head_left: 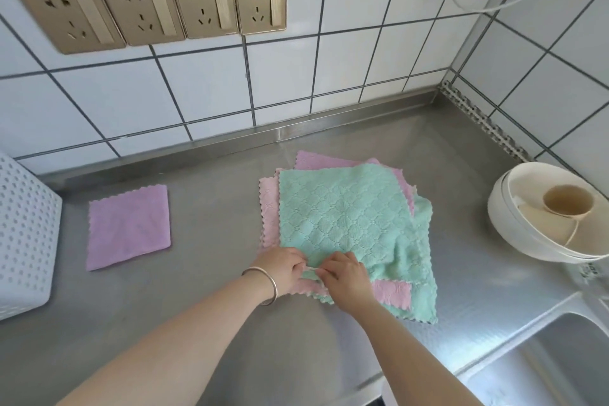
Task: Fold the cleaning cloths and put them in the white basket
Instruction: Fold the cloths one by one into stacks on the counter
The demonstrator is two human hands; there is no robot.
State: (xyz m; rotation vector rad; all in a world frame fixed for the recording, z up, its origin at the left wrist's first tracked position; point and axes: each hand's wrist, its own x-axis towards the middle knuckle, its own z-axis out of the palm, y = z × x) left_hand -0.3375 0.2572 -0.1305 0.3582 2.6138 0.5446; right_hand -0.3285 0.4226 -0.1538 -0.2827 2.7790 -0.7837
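A loose stack of cleaning cloths lies on the steel counter, with a mint green cloth on top and pink cloths under it. Both hands meet at the green cloth's near edge. My left hand pinches that edge. My right hand grips the same edge beside it, and the cloth bunches between them. A folded purple cloth lies flat to the left, apart from the stack. The white perforated basket stands at the far left edge.
White bowls with a small beige cup inside sit at the right. A steel sink opens at the lower right. A tiled wall with several sockets backs the steel counter.
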